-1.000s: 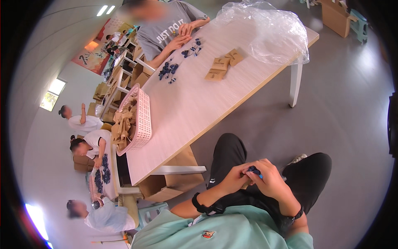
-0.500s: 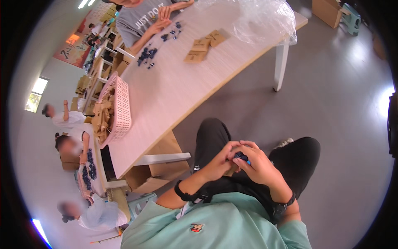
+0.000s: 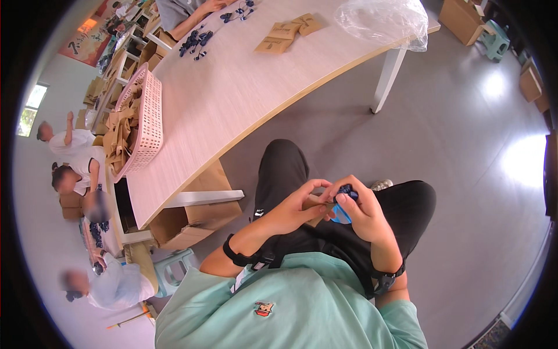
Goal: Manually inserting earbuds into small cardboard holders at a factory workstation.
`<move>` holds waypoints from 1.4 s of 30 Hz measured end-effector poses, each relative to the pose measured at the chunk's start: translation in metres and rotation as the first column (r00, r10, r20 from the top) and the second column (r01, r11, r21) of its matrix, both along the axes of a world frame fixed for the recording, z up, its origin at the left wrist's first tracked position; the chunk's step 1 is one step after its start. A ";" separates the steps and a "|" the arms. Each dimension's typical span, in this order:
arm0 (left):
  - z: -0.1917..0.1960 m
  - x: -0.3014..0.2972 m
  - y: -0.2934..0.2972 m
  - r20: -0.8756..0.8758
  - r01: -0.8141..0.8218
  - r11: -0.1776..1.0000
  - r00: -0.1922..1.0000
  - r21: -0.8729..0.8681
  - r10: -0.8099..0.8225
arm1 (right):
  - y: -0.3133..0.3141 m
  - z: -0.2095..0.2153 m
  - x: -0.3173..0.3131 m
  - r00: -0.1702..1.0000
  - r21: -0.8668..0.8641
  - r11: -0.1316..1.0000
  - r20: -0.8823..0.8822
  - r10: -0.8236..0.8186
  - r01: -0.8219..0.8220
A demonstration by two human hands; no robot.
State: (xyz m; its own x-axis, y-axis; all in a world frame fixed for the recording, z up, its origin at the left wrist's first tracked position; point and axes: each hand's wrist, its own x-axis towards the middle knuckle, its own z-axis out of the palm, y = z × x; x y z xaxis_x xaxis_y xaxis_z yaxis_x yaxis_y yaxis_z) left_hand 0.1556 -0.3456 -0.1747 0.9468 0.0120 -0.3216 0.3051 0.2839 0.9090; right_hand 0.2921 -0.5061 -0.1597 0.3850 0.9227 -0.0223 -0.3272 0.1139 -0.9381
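Observation:
Both my hands meet above my lap. My left hand [image 3: 297, 205] is closed on a small brown paper packet [image 3: 315, 221], most of it hidden by the fingers. Curled beside it, my right hand [image 3: 365, 216] grips a dark blue bundle [image 3: 347, 192] that looks like coiled earphones. A shiny, bright blue, see-through piece [image 3: 340, 216] shows below the bundle, between my thumb and the packet; its kind is unclear. The fingertips of both hands nearly touch at the packet.
On the pale table [image 3: 232, 99] lie brown paper packets [image 3: 285, 35], dark blue earphones [image 3: 196, 42] and clear plastic film [image 3: 383, 23]. A pink basket [image 3: 152, 116] of packets stands at its left end. Under it sits a cardboard box [image 3: 197, 218]. A person sits across; others work at left.
My hands have drawn slightly apart, so more of the dark bundle, the bright blue piece and the packet shows. The whole view has shifted, and the table sits higher in it.

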 end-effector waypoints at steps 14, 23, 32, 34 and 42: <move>0.003 -0.004 0.010 -0.059 0.025 0.998 0.998 -0.051 -0.028 | 0.021 -0.012 -0.022 0.964 0.001 0.966 0.062 -0.260 0.260; 0.000 -0.002 0.004 -0.109 0.037 0.999 0.993 0.022 -0.035 | 0.032 -0.011 -0.035 0.975 0.033 0.981 0.108 -0.192 0.189; 0.000 -0.003 0.007 -0.077 -0.045 0.999 0.996 0.009 0.046 | 0.035 -0.001 -0.030 0.998 -0.183 0.983 -0.060 -0.019 0.008; 0.004 -0.001 0.008 -0.134 0.029 1.000 0.991 -0.001 -0.029 | 0.036 -0.001 -0.031 0.992 -0.163 0.984 -0.094 -0.083 0.067; 0.006 0.006 0.006 -0.061 0.062 0.997 0.996 -0.045 -0.065 | 0.029 -0.010 -0.017 0.892 0.060 0.981 0.408 -0.195 0.187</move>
